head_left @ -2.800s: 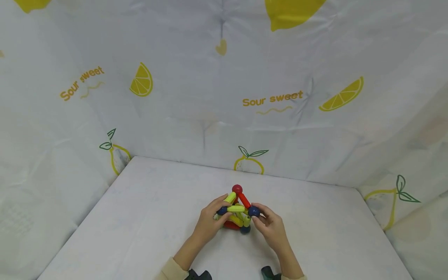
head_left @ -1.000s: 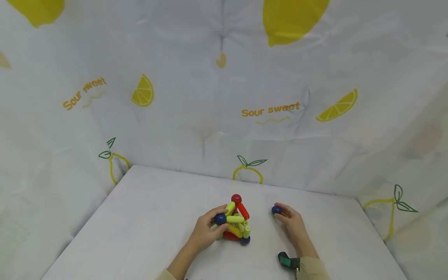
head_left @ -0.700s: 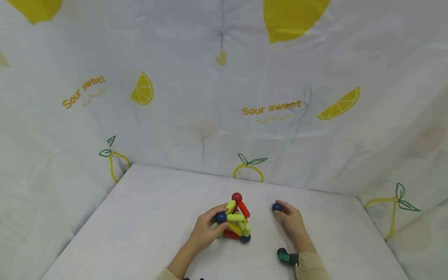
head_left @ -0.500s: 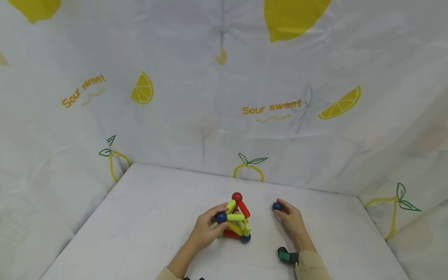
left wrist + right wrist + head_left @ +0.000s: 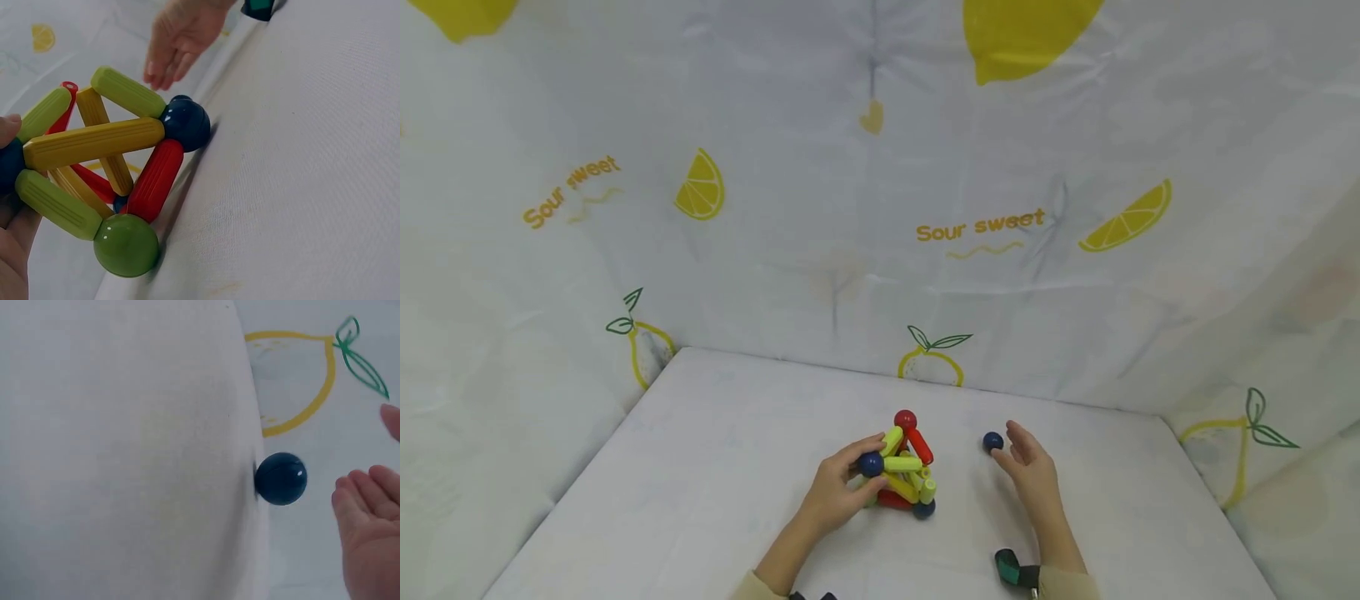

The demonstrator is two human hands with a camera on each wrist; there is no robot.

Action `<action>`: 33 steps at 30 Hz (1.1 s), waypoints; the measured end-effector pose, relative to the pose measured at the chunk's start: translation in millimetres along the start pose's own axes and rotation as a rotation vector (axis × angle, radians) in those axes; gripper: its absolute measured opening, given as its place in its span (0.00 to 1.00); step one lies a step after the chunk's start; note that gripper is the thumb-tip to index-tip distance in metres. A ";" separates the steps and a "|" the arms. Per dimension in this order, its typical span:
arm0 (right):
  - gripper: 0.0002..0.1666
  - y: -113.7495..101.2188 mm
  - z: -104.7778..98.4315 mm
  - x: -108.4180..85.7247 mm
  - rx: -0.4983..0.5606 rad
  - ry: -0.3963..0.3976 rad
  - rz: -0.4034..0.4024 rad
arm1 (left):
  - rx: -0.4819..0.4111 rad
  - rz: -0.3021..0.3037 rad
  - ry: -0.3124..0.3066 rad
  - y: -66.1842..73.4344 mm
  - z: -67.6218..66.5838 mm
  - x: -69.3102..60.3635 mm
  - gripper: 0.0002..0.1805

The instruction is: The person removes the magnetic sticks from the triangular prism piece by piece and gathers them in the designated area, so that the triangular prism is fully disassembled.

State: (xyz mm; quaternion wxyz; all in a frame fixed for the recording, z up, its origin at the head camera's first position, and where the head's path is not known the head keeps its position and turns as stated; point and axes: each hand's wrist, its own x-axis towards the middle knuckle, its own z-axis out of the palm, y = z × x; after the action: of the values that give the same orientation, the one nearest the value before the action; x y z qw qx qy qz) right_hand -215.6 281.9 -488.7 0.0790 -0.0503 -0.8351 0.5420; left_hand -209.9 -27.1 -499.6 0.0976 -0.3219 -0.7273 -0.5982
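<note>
My left hand (image 5: 838, 490) pinches a dark blue ball (image 5: 871, 464) at the left corner of a magnetic stick-and-ball structure (image 5: 904, 483). Yellow, lime and red sticks make up the frame, with a red ball (image 5: 906, 420) on top. A green ball (image 5: 126, 245) shows at a lower corner in the left wrist view. To the right, a loose blue ball (image 5: 992, 442) lies on the table. Beside it my right hand (image 5: 1034, 475) has its fingers apart and holds nothing; the right wrist view shows a gap between the ball (image 5: 281, 479) and the fingertips.
The white table (image 5: 737, 433) meets a lemon-printed cloth (image 5: 820, 208) at its back and sides. A dark strap piece with green (image 5: 1011, 568) sits at the right wrist.
The right hand took a blue ball from the structure's right corner, carried it right and set it on the table. It has now let go; the left hand keeps its hold.
</note>
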 end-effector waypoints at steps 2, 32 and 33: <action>0.35 -14.0 6.3 -10.5 0.027 0.011 -0.090 | -0.010 0.023 -0.001 -1.0 -1.0 0.2 0.22; 0.21 -60.6 87.6 -47.8 -0.243 0.065 -0.671 | -0.053 0.062 -0.007 31.8 -7.1 4.6 0.20; 0.21 -60.8 87.5 -48.0 -0.217 0.062 -0.675 | -0.053 0.058 -0.005 30.4 -6.8 4.3 0.20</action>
State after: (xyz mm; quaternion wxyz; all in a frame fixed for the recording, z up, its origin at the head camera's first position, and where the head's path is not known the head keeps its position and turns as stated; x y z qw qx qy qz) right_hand -184.6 170.5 -471.9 0.2732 0.2041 -0.8546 0.3915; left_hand -197.1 -29.5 -471.0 0.1046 -0.3469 -0.7018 -0.6133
